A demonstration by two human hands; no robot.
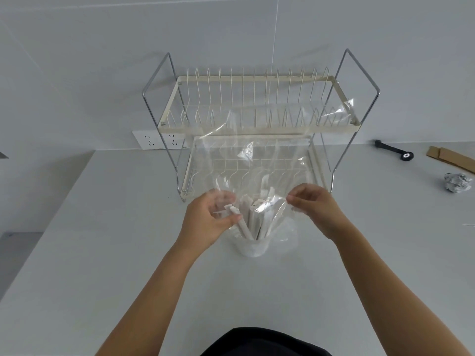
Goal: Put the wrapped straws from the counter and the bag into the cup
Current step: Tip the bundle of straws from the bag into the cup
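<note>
1. The wrapped straws [250, 222] stand as a bundle in the cup [253, 249], which sits on the table [102, 253] in front of the dish rack [246, 124]. Their upper ends are inside the clear plastic bag [257, 160], which is draped over them mouth-down.
2. My left hand [208, 219] is closed around the bundle near its top, with some bag film caught under my fingers.
3. My right hand [316, 209] pinches the bag's edge between thumb and fingertips, beside the straw tops.
4. The straws look very light and fairly stiff along their length, but the paper sleeves would crease if squeezed hard. I judge the best hold is round the whole bundle, mid to upper length, loosely.
5. The bag is thin, limp and slippery, and it probably clings. It is best gripped at its rim and lifted straight up.
6. The cup seems light and could tip, so steadying the bundle matters.
</note>
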